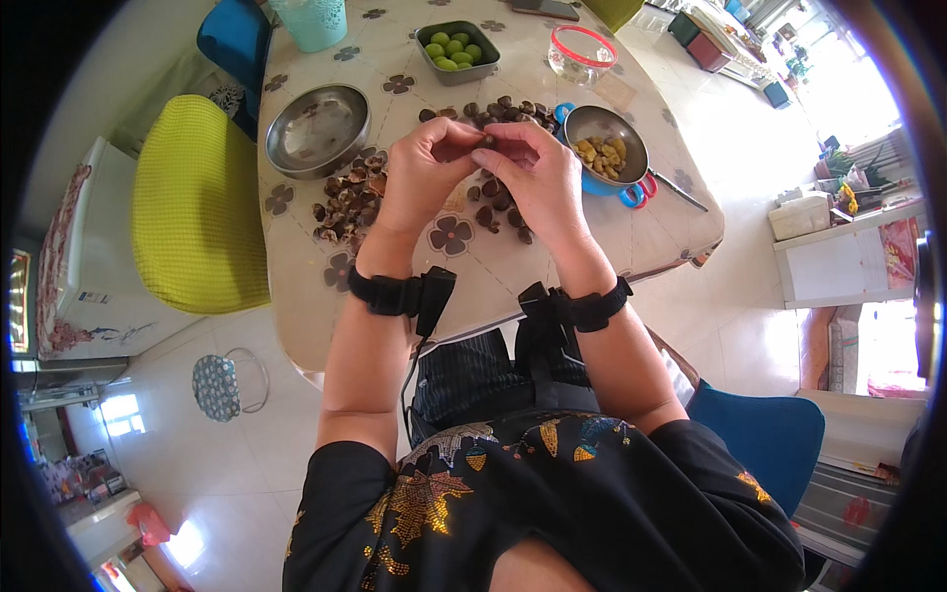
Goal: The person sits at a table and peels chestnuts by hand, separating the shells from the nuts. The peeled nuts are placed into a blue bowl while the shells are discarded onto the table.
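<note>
My left hand (429,159) and my right hand (536,166) meet over the table, their fingertips closed around one brown chestnut (486,142). Whole chestnuts (501,200) lie behind and below the hands. To the left of my left hand is a pile of broken chestnut shells (348,200). Close to the right of my right hand, a metal bowl (636,144) holds yellow peeled chestnut pieces (603,157). It rests on something blue, with blue and red scissors-like handles (634,196) beside it.
An empty steel bowl (318,133) stands at left. Farther back are a metal container (466,74) of green fruit, a clear bowl with a red rim (582,55) and a turquoise basket (312,26). A yellow-green chair (200,207) is against the table's left side.
</note>
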Demonstrator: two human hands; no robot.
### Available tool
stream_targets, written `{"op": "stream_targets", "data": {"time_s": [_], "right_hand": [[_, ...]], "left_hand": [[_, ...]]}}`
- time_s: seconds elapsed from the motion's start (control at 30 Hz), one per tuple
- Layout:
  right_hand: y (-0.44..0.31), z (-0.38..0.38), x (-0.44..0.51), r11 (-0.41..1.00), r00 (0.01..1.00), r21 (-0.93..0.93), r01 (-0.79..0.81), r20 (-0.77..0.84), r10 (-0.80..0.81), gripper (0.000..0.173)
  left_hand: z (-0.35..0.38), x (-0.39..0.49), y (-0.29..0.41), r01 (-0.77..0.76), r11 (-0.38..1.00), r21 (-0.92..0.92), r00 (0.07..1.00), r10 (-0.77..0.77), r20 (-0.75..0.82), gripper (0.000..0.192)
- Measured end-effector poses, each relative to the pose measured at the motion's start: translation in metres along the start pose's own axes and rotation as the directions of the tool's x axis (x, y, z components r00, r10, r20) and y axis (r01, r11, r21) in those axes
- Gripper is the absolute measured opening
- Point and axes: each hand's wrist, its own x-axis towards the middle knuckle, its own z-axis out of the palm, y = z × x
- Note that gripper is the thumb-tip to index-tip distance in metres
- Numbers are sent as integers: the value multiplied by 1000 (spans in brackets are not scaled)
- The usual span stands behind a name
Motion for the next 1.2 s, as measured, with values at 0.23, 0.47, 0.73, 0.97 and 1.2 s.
{"op": "stream_targets", "data": {"time_s": [0.23, 0.47, 0.73, 0.97, 1.2], "right_hand": [[-1, -3, 0, 946, 969, -229, 228, -46, -245, 22], [2, 1, -7, 853, 912, -338, 397, 42, -408, 24], [0, -2, -10, 851, 904, -311, 423, 87, -418, 25], [-1, -3, -11, 871, 902, -238, 430, 82, -423, 19], [2, 4, -12, 903, 935, -251, 350, 32, -353, 19]], "left_hand": [[-6, -2, 15, 197, 908, -369, 978, -154, 142, 15], [-11, -1, 11, 363, 815, -451, 926, -265, 267, 20], [-15, -1, 7, 417, 813, -406, 902, -313, 299, 20], [-17, -2, -1, 433, 792, -431, 891, -301, 341, 19], [-17, -2, -2, 451, 785, -424, 888, -350, 297, 18]]}}
